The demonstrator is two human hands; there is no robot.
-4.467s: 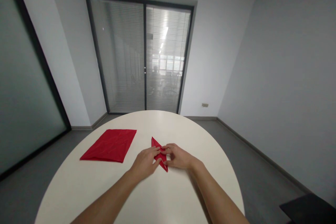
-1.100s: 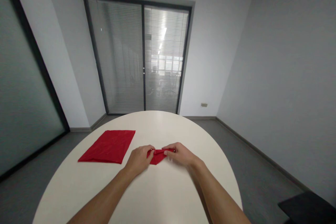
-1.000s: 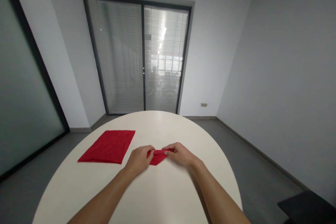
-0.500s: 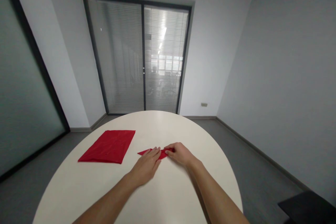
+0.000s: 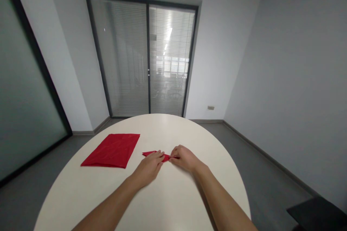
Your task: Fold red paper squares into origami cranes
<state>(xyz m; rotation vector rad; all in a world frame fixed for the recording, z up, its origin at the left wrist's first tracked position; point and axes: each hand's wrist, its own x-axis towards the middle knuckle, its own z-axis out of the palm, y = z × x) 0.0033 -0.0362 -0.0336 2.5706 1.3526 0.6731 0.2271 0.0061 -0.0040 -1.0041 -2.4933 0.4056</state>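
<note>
A small folded red napkin lies on the white table in front of me, drawn out to a point at its left end. My left hand rests flat across its middle, fingers stretched out and pressing down. At the right end, my right hand pinches the cloth between thumb and curled fingers. Most of that end is hidden by the fingers. Further left, a larger red napkin is laid out in a flat, four-cornered shape, touched by neither hand.
The round white table has a curved edge on its far side. A black flat-topped object, perhaps a chair, stands at the lower right. Beyond the table is a glazed partition with blinds.
My left hand has slid slightly left and back on the small napkin. The right fingers have curled tighter at its right end, and the left point has shifted a little away from me.
</note>
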